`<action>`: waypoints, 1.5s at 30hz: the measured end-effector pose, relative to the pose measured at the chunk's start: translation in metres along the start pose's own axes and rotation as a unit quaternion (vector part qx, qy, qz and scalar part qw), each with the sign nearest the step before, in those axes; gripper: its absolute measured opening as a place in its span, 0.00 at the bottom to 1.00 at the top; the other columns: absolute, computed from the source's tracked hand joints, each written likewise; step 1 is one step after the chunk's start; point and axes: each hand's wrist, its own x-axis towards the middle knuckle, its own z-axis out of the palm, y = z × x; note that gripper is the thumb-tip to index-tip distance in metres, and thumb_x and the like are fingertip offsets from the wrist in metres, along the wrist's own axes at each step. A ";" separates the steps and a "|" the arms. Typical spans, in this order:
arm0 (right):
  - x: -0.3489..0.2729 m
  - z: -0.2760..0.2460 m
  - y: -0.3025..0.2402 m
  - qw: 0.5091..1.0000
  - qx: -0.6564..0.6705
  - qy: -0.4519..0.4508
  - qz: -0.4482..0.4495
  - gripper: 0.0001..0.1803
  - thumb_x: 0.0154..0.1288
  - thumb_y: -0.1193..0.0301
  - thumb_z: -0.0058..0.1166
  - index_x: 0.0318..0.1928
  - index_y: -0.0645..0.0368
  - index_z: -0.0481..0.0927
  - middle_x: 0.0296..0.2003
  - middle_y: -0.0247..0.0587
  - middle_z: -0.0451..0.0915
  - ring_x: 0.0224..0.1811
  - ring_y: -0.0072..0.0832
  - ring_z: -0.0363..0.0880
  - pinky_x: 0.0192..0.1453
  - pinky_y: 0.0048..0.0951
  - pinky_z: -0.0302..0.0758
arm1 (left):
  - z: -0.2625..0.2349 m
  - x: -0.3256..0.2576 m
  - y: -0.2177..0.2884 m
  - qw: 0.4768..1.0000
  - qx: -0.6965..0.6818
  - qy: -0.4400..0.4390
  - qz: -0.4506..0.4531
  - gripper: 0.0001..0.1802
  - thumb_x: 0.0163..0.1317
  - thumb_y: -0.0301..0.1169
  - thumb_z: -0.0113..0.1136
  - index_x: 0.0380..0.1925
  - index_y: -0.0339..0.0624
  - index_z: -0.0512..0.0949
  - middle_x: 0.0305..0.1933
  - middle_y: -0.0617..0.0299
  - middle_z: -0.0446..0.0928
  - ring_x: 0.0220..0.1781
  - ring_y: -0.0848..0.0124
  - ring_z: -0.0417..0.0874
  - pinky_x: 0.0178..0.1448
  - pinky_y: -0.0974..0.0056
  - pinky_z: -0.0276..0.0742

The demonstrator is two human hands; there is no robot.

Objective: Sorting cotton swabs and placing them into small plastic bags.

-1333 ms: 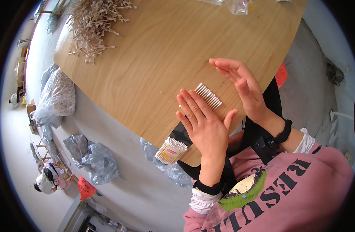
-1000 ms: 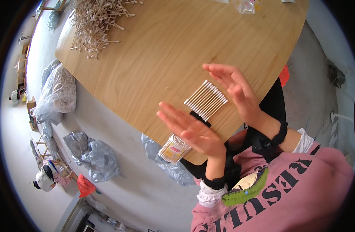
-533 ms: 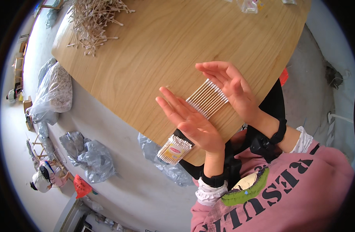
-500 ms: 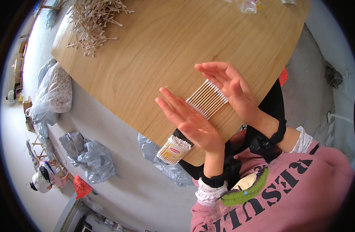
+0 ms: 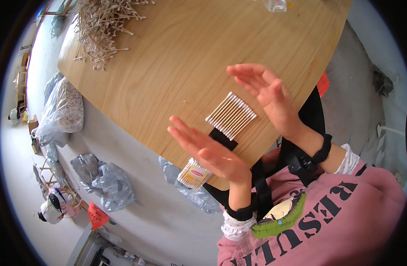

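At the near edge of the wooden table, a row of cotton swabs lies side by side, white tips lined up at both ends, sticks pale. The row rests partly on a small black rectangle set flat on the tabletop; what that rectangle is cannot be told.

Packages: a small clear pack of swabs sits at the very rim of the table, just below the left hand, tips showing white through the end, with a yellow label carrying a red oval mark. Far corner of the table, top of view: a clear plastic container, mostly cut off by the frame. Far left corner: a loose heap of swabs, tangled, spilling toward the edge. On the floor left of the table: a large clear bag with pale contents and crumpled grey plastic bags near it.

Left hand: flat and fully open, fingers straight and together, palm turned toward the row, just beside its near-left end; holds nothing. Contact with the swabs cannot be told.

Right hand: likewise flat and open, fingers extended, palm facing the row from the far-right side, close to the tips but apparently apart; holds nothing. The row lies between the two palms.
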 end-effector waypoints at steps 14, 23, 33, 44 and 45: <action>-0.005 -0.049 -0.015 0.958 -0.248 0.028 -0.140 0.15 0.67 0.83 0.48 0.52 0.62 0.79 0.48 0.38 0.79 0.49 0.25 0.78 0.54 0.26 0.75 | 0.005 -0.015 0.002 0.667 0.677 -0.286 0.124 0.66 0.58 0.70 0.54 0.74 0.21 0.44 0.81 0.33 0.41 0.84 0.44 0.39 0.82 0.44 0.43; -0.005 -0.041 -0.010 0.923 -0.344 -0.041 -0.170 0.11 0.52 0.89 0.48 0.29 0.60 0.78 0.36 0.36 0.74 0.39 0.31 0.76 0.40 0.29 0.73 | 0.000 -0.015 0.000 0.672 0.671 -0.287 0.125 0.67 0.59 0.71 0.52 0.75 0.23 0.41 0.81 0.35 0.39 0.84 0.45 0.38 0.82 0.45 0.42; -0.002 -0.041 -0.006 0.888 -0.391 -0.098 -0.220 0.10 0.47 0.87 0.54 0.20 0.58 0.77 0.31 0.32 0.72 0.35 0.30 0.72 0.37 0.29 0.71 | 0.001 -0.015 -0.002 0.682 0.663 -0.281 0.125 0.67 0.58 0.72 0.51 0.75 0.23 0.43 0.81 0.35 0.39 0.84 0.45 0.38 0.82 0.45 0.41; 0.003 -0.035 -0.013 0.895 -0.401 -0.085 -0.177 0.08 0.49 0.84 0.58 0.27 0.57 0.81 0.33 0.34 0.73 0.39 0.31 0.73 0.40 0.31 0.73 | 0.001 -0.016 -0.001 0.695 0.652 -0.279 0.117 0.66 0.58 0.70 0.55 0.75 0.23 0.44 0.81 0.35 0.40 0.84 0.45 0.38 0.82 0.44 0.43; 0.005 -0.036 -0.015 0.895 -0.400 -0.085 -0.178 0.08 0.49 0.84 0.58 0.27 0.57 0.81 0.33 0.34 0.73 0.39 0.31 0.73 0.40 0.31 0.73 | 0.001 -0.016 -0.001 0.695 0.652 -0.279 0.118 0.66 0.58 0.70 0.55 0.75 0.23 0.44 0.81 0.35 0.40 0.84 0.45 0.38 0.82 0.44 0.43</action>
